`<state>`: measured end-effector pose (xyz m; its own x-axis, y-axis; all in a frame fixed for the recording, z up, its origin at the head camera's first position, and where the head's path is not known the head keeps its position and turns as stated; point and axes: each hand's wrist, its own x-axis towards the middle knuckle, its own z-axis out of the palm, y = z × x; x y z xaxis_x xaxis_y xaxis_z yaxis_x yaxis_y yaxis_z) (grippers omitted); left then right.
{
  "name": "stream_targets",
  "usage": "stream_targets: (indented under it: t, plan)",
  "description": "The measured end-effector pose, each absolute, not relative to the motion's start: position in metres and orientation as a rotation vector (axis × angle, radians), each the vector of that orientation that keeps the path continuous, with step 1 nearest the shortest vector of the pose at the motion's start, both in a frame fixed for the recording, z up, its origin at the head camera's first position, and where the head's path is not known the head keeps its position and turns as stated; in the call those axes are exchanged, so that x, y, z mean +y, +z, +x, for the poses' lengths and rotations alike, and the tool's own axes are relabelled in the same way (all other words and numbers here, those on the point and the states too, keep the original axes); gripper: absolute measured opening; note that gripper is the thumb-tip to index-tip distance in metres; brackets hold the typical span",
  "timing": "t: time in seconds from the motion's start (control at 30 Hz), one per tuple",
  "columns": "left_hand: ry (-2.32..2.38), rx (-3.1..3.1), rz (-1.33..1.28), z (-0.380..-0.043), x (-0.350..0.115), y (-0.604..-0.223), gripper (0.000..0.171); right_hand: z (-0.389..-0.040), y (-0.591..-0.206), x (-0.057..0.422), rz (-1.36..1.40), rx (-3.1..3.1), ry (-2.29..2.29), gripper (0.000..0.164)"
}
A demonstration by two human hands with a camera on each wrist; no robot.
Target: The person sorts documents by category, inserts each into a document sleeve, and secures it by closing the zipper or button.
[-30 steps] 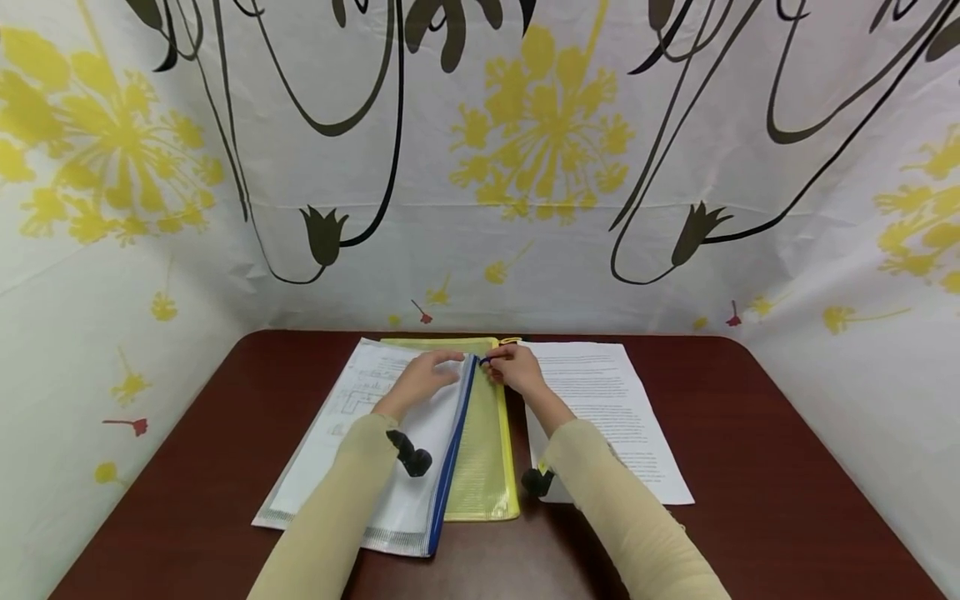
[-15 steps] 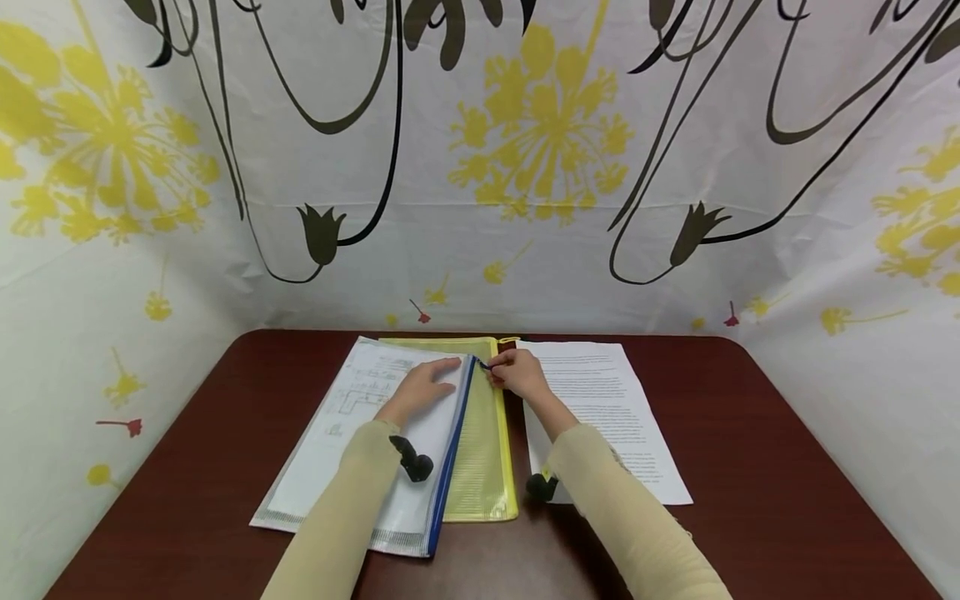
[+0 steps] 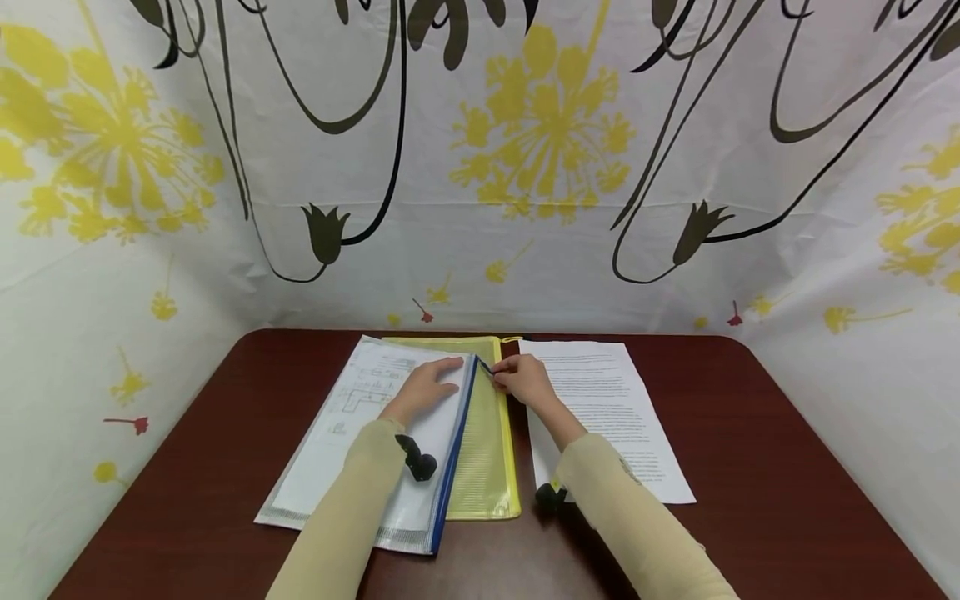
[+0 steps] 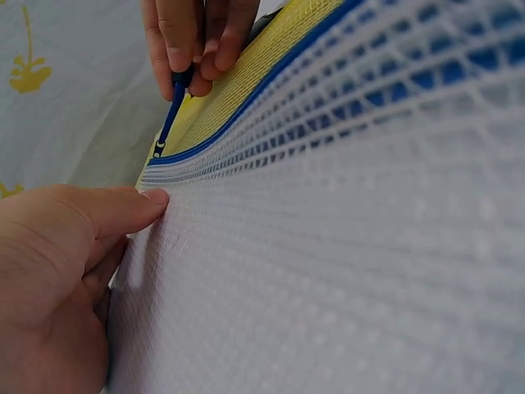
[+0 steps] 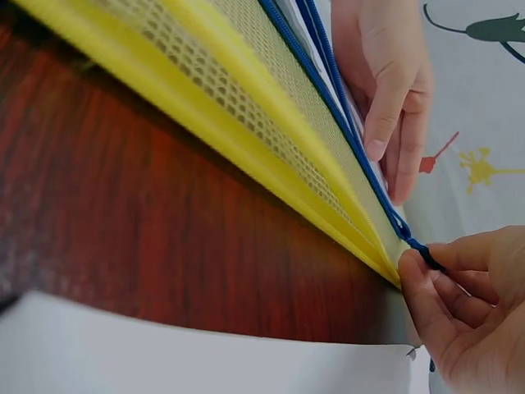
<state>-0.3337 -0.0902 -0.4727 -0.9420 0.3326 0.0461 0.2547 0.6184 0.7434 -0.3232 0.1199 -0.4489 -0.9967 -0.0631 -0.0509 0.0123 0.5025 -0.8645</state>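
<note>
A white mesh zip folder [image 3: 420, 500] with a blue zipper [image 3: 454, 454] along its right side lies at the left, a sheet with line drawings showing through. My left hand [image 3: 422, 392] rests on its far right part, fingers fairly straight; in the left wrist view the thumb [image 4: 148, 207] touches the mesh near the corner. My right hand [image 3: 527, 382] pinches the dark blue zipper pull [image 4: 171, 119] between thumb and fingers. In the right wrist view the pull [image 5: 420, 249] runs from the slider at the zipper's far end, and the left hand [image 5: 385, 90] lies beyond the zipper.
A yellow mesh zip folder [image 3: 480, 475] lies partly under the white one. Printed sheets [image 3: 600, 400] lie to its right, partly beneath the right forearm. All rest on a dark red-brown table [image 3: 750, 467], with a flower-patterned cloth [image 3: 480, 275] behind.
My right hand has shifted slightly right and nearer, and more of the zipper pull shows between it and the zipper. My left hand has stayed nearly in place on the white folder.
</note>
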Motion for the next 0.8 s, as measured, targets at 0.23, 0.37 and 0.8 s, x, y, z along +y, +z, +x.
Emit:
stream_targets:
  t: [0.23,0.37,0.8]
  plan:
    - [1.241,2.732,0.450,-0.333,-0.090,-0.473,0.052,-0.320,-0.448,0.121,-0.082,2.661,-1.495,0.016]
    - [1.248,2.730,0.451,-0.334,-0.090,-0.474,0.052,-0.319,-0.449,0.121,-0.084,2.671,-1.466,0.016]
    - [1.238,2.747,0.457,-0.332,-0.088,-0.471,0.051,-0.310,-0.448,0.125,-0.128,2.678,-1.407,0.014]
